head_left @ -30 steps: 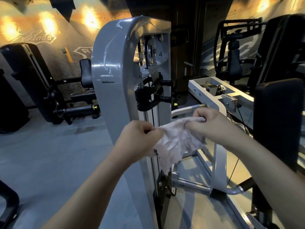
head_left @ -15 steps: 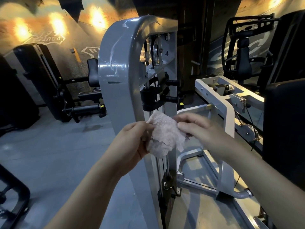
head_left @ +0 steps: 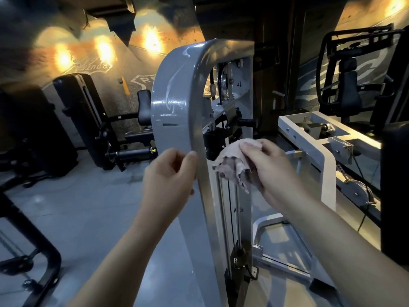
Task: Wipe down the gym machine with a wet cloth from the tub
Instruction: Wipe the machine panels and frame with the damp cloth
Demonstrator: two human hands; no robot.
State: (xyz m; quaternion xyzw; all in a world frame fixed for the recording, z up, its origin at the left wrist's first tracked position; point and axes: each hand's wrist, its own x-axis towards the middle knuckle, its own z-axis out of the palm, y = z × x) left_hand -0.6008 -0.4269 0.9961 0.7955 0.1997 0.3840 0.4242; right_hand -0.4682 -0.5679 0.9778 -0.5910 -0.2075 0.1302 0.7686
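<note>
The gym machine stands directly ahead of me. Its grey frame has its long axis vertical, rising from the floor and arching over at the top toward the right. A numeral 4 is marked on the inner column beside a pulley.

My right hand grasps the cloth, with fingers and thumb curled over its upper part. The cloth is pale and bunched into a wad. It sits just right of the grey upright, in front of the gap where the thin cables run. Its long axis is roughly vertical and its ragged loose end points down. I cannot tell whether it touches the metal.

My left hand holds nothing. Its fingers are loosely curled and its thumb tip lies at the upright's near edge. Contact cannot be confirmed.

A white frame stands to the right. A black machine stands well apart at left.
</note>
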